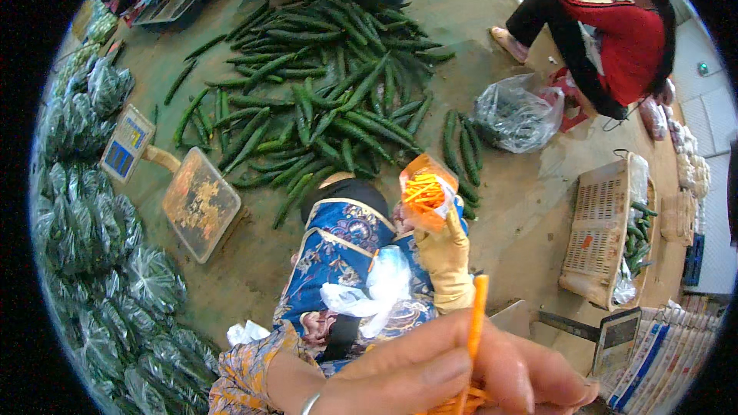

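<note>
Close to the camera, my bare left hand (419,373) is closed in a pinch on thin orange snack strips (477,315). One strip sticks up past the fingertips, and more show below the fingers. Farther off, my right hand (446,265), in a pale yellow glove, grips an open orange snack packet (424,161). Its mouth faces up and shows a heap of the same strips inside. A crumpled white plastic bag (388,284) lies on my lap, over a blue flowered apron (330,257). My left sleeve is orange patterned cloth.
A big pile of cucumbers (323,100) covers the floor ahead. A weighing scale (201,204) stands left of it, beside stacked bagged cucumbers (88,215). To the right are a clear bag (519,115), a crate (596,230) and a seated person in red (630,50).
</note>
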{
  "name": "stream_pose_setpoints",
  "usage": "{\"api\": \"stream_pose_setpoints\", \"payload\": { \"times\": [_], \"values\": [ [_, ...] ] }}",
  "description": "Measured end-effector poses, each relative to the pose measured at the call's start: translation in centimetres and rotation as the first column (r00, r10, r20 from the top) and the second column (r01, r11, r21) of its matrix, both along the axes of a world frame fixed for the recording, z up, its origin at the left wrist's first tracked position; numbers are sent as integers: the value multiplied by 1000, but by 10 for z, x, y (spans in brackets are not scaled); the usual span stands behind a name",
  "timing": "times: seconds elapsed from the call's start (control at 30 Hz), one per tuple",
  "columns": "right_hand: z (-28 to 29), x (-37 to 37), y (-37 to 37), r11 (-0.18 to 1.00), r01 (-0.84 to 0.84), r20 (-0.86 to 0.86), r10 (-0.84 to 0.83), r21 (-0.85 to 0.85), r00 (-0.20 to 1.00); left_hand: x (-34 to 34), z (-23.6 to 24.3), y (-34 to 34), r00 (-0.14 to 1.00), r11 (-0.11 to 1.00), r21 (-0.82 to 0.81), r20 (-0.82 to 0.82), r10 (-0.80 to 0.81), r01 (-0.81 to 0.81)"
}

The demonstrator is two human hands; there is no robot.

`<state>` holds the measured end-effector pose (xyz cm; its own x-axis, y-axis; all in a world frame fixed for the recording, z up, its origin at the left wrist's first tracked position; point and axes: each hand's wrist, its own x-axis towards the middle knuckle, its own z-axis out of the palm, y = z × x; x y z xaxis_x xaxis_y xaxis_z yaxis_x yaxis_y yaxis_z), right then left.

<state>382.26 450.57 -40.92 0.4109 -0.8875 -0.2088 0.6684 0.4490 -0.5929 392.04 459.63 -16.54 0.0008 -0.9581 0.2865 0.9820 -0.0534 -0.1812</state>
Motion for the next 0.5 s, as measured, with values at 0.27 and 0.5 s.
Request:
{"api": "stream_pose_setpoints", "payload": {
  "times": [0.27, 0.5],
  "values": [
    [13, -2, -9, 978, -45, 204, 3, 205, 979, 16, -2, -16, 974, 955, 200, -2, -225, 220],
    [8, -2, -12, 984, 33, 218, -71, 173, 973, 26, -9, -36, 950, 921, 236, -44, -309, 310]
  ]
}}
